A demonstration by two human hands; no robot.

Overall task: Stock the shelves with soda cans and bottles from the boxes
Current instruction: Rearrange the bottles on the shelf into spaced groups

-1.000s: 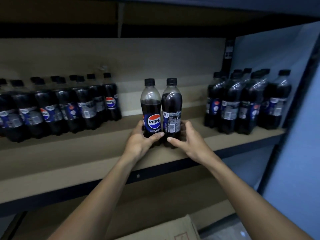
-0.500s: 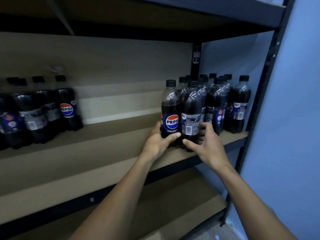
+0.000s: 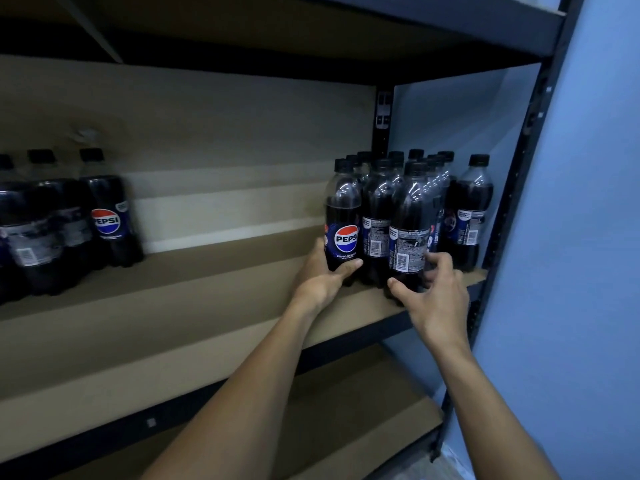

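The left grip point(image 3: 320, 278) is curled round the lower body of the logo-front bottle point(image 3: 343, 216), with the thumb across the front. The right grip point(image 3: 434, 303) is curled round the base of the barcode-front bottle point(image 3: 408, 216). Both bottles are upright near the front edge of the shelf point(image 3: 207, 292) towards its right end, against the bottle cluster point(image 3: 467, 209); a second bottle group point(image 3: 107, 216) stands at the left end, well apart.

Bare shelf point(image 3: 214, 292) between bottle clusters point(image 3: 65, 223) point(image 3: 422, 202).
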